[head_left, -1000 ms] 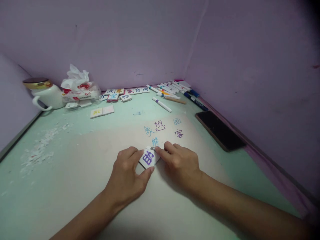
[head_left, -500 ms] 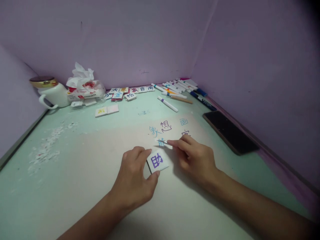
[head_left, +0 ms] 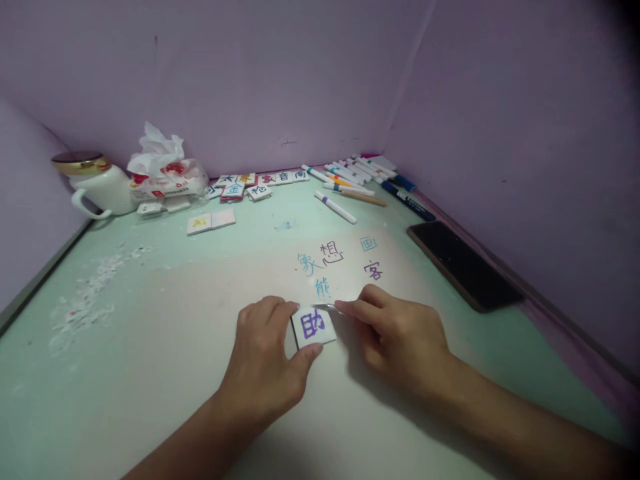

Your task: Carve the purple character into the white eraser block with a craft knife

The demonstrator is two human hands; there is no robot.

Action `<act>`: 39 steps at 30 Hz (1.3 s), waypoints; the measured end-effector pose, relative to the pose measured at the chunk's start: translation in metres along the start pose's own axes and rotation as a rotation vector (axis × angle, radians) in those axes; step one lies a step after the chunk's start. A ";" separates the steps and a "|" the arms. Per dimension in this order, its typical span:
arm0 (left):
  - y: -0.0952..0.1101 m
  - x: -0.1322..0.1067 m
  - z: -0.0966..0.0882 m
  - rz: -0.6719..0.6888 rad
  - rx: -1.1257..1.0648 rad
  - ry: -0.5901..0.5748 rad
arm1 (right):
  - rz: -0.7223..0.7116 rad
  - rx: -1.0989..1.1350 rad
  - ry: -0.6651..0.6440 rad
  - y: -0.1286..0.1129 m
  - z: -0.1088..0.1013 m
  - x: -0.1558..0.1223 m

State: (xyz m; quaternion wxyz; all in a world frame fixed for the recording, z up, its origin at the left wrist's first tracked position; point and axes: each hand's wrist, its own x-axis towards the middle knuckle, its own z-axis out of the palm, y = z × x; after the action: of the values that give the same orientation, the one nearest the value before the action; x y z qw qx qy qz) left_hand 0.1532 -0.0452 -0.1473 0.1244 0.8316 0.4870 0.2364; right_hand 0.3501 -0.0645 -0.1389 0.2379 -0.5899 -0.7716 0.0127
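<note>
A small square white tile [head_left: 327,327] with a purple character on it lies flat on the table in front of me. My left hand [head_left: 270,357] grips its left side, fingers at the far corner and thumb along the near edge. In my right hand [head_left: 400,327] is a slim pointed metal craft knife [head_left: 326,307], pinched between thumb and fingers. Its tip is at the tile's far edge; whether it touches I cannot tell. The knife's handle is hidden in the hand. Beyond the tile, blue and purple characters [head_left: 324,288] are written on the tabletop.
White scraps [head_left: 85,297] lie at the left. A white mug [head_left: 107,190], a tissue pack [head_left: 167,180] and several lettered tiles [head_left: 259,193] stand along the back wall. Several markers [head_left: 336,207] lie at the back right, near a dark phone [head_left: 463,267].
My right hand has brought the knife nearer to me, from over the blue character down to the tile's far edge. My left hand still holds the tile.
</note>
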 end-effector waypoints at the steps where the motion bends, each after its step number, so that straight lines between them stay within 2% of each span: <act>1: 0.000 0.000 0.000 0.005 -0.002 0.001 | -0.008 -0.012 -0.007 -0.001 -0.001 0.000; 12: -0.001 0.000 0.001 0.020 -0.006 0.004 | -0.072 -0.064 -0.097 0.003 -0.007 0.003; 25: -0.001 0.002 -0.001 0.010 -0.084 -0.034 | -0.049 -0.075 -0.063 0.002 -0.003 0.008; 32: -0.001 0.003 -0.002 -0.001 -0.097 -0.036 | -0.084 -0.088 -0.046 0.006 0.002 0.007; 36: -0.001 0.002 -0.001 -0.022 -0.097 -0.036 | -0.124 -0.025 -0.062 0.011 0.000 0.010; 39: 0.000 0.001 0.001 -0.040 -0.089 -0.028 | -0.097 0.042 -0.092 0.014 -0.004 0.012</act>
State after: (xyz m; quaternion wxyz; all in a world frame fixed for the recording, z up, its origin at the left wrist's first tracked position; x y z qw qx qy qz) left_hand 0.1540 -0.0438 -0.1475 0.1731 0.8185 0.4907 0.2435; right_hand 0.3625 -0.0504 -0.1353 0.2147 -0.5453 -0.8090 0.0444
